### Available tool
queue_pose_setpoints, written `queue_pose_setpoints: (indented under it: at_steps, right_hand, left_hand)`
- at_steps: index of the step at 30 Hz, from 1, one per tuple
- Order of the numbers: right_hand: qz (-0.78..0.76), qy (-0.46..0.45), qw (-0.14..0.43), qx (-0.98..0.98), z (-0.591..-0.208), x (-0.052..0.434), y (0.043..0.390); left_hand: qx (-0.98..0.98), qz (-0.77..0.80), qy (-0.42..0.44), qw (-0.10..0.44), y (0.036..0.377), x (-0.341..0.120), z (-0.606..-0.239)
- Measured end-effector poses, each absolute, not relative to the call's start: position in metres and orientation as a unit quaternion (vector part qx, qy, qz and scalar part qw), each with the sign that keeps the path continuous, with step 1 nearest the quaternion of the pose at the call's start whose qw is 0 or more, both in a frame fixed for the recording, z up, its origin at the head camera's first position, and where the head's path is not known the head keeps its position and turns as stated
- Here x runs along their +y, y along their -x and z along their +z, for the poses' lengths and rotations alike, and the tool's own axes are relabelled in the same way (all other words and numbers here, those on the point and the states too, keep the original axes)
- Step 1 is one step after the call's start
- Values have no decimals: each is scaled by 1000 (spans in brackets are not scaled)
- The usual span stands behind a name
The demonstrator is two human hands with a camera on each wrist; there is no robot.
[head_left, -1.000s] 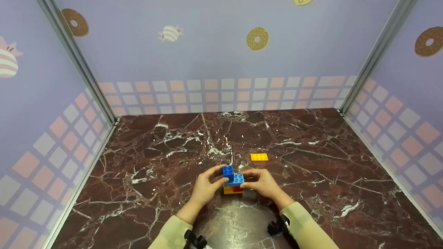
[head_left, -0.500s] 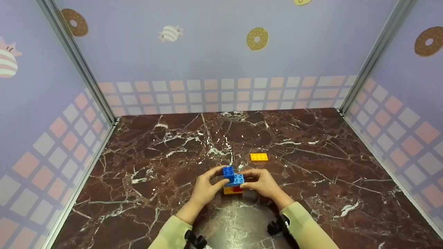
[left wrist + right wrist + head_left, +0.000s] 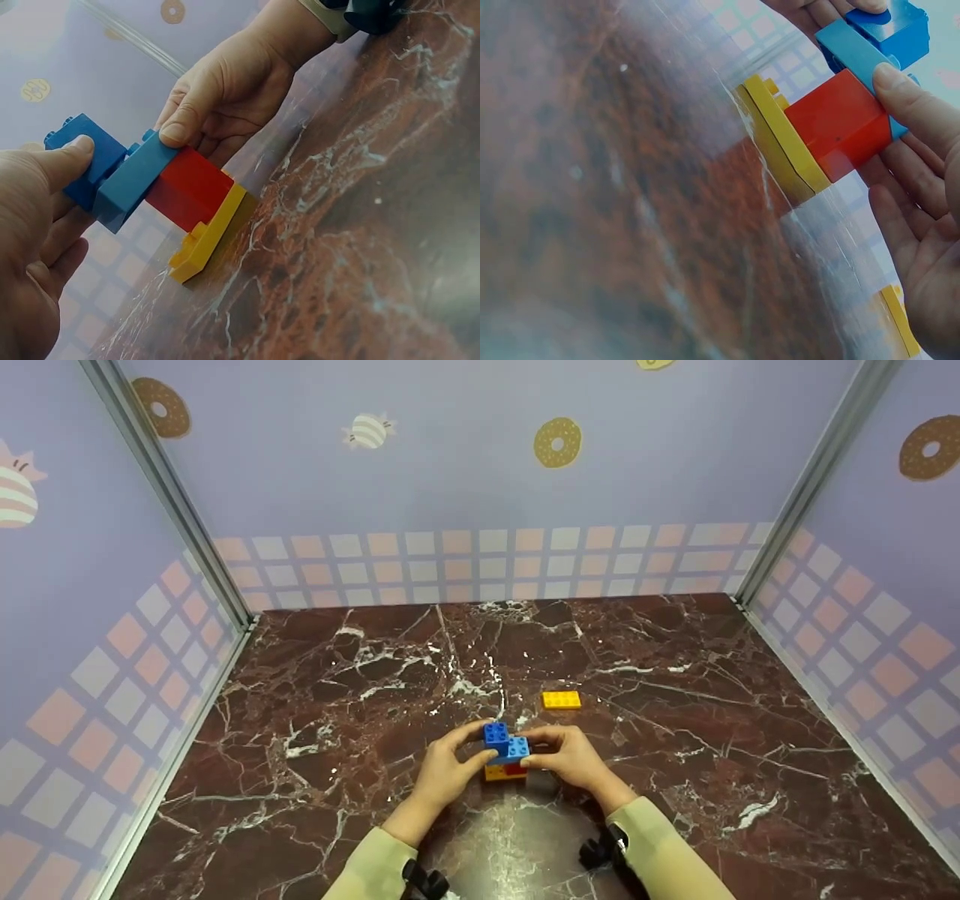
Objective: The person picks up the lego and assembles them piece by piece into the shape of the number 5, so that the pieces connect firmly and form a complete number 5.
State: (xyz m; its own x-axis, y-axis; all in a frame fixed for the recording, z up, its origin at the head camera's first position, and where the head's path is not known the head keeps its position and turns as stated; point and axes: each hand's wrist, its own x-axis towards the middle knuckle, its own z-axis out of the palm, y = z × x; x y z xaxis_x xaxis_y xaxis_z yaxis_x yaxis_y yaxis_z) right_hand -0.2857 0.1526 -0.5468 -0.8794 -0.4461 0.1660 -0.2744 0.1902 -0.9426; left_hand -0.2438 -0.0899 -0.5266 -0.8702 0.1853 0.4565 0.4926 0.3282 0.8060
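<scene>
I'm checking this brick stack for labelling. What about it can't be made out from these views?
- Head view: the red brick and yellow plate are mostly hidden by the blue bricks and both hands.
- Left wrist view: the far side of the stack is covered by the right hand; the left hand is cut off by the frame edge.
- Right wrist view: the table is blurred; the loose yellow brick is partly hidden behind the palm.

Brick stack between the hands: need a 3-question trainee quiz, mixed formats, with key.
1. True or false: the red brick sits directly on the yellow plate.
2. Which hand grips the dark blue brick? A) left hand B) right hand C) neither
3. Fill in: the loose yellow brick lies on the ____ tabletop, apart from the stack.

Key: 1 true; 2 A; 3 marble.
</scene>
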Motion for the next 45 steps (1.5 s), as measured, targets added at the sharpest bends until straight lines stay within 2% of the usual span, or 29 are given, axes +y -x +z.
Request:
queue_pose_setpoints:
  at_steps: [30,39,45]
  right_hand:
    - [-594,230,79,767,-546,151,286]
    - [-595,234,74,765,-549,152,287]
    - [-593,232,73,768,-548,152,286]
  left_hand:
    - [-798,-536,230,154,246,-92,-528]
    - [-813,-496,240,190,244,-91,-530]
    - [-815,-491,241,191,244,-91,-531]
